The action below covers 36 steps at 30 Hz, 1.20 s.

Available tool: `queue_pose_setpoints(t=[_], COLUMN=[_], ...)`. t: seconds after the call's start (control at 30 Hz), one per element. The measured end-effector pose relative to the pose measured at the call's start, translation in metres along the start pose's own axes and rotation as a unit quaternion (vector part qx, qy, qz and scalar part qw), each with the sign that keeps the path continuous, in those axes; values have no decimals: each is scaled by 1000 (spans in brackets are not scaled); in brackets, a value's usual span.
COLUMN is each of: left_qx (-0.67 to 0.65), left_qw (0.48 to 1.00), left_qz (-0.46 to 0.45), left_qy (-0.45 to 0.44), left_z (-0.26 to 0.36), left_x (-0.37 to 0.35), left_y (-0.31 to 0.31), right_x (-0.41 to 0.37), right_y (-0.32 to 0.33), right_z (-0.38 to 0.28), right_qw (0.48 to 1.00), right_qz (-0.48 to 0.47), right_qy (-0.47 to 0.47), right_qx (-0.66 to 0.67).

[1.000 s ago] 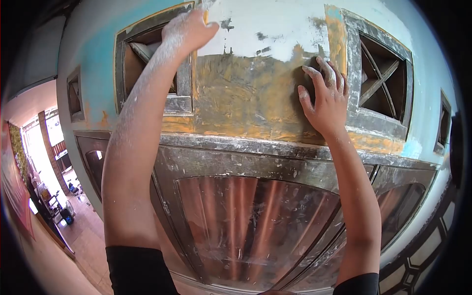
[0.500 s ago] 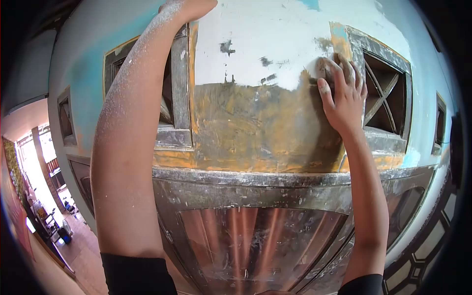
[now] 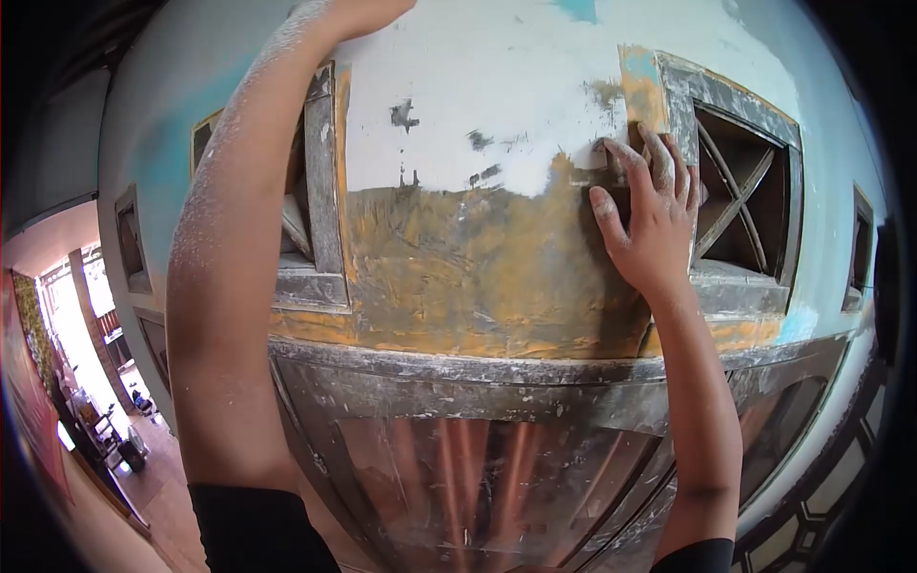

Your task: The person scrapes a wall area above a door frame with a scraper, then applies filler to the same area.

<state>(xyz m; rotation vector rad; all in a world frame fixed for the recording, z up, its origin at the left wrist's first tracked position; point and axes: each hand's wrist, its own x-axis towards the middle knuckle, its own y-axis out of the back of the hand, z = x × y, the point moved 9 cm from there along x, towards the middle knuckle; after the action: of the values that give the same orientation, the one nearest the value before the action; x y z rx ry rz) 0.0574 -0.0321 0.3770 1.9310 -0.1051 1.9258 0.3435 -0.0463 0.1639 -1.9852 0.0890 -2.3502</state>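
My right hand (image 3: pixel 651 205) rests with spread, slightly bent fingers against the wall (image 3: pixel 478 272), beside the right-hand window opening (image 3: pixel 737 191). Whitish dust coats its fingertips. High up at the top edge is my left hand (image 3: pixel 368 13), at the white upper part of the wall; its fingers are cut off by the frame, so what they hold, if anything, is hidden. White powder covers the raised left forearm (image 3: pixel 253 124). The wall before me is white above and patchy brown and ochre below, with dark bare spots in the white.
A worn wooden ledge (image 3: pixel 458 368) runs below the patchy area, above a glass pane (image 3: pixel 497 477) with reddish folds behind it. Another window frame (image 3: pixel 327 191) is partly hidden by my left arm. A bright doorway (image 3: pixel 91 306) with clutter lies at far left.
The view has shifted, so the wall and windows sit lower and further left. My left hand has moved slightly left in view; my right hand stays at about the same spot on the wall.
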Motion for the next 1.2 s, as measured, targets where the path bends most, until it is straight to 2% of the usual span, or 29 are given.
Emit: queue_pose_setpoints(t=[0.23,0.33,0.4,0.5,0.63,0.73,0.8,0.83,1.03,1.1,1.13,1.2], left_qx=[20,16,-28,-43,-59,-117,-157,-158,-109,-105,-106,-76], left_qw=[999,1000,993,995,995,992,983,983,985,993,992,991], left_qz=[18,24,109,78,70,29,11,13,110,53,55,-108], left_qy=[43,-9,35,40,42,27,93,91,72,30,27,-4], left_z=[-2,3,-3,-2,6,13,4,5,26,38,50,89], left_x=[35,34,21,51,62,64,63,67,56,59,50,26], left_y=[-16,-7,6,0,-8,-11,-12,-14,-11,-9,5,3], right_x=[-1,-2,-2,-4,-6,-8,-9,-9,-11,-13,-13,-12], right_y=[2,6,5,6,7,9,9,8,7,7,7,7], right_z=[2,2,2,3,5,5,5,6,8,6,6,7], right_qw=[1000,1000,999,999,998,998,998,998,997,997,997,997], right_qz=[-1,11,9,7,12,19,14,11,2,6,7,6], right_qy=[3,7,5,3,10,13,12,10,12,13,12,7], right_qx=[7,21,31,44,57,60,66,64,75,78,80,73])
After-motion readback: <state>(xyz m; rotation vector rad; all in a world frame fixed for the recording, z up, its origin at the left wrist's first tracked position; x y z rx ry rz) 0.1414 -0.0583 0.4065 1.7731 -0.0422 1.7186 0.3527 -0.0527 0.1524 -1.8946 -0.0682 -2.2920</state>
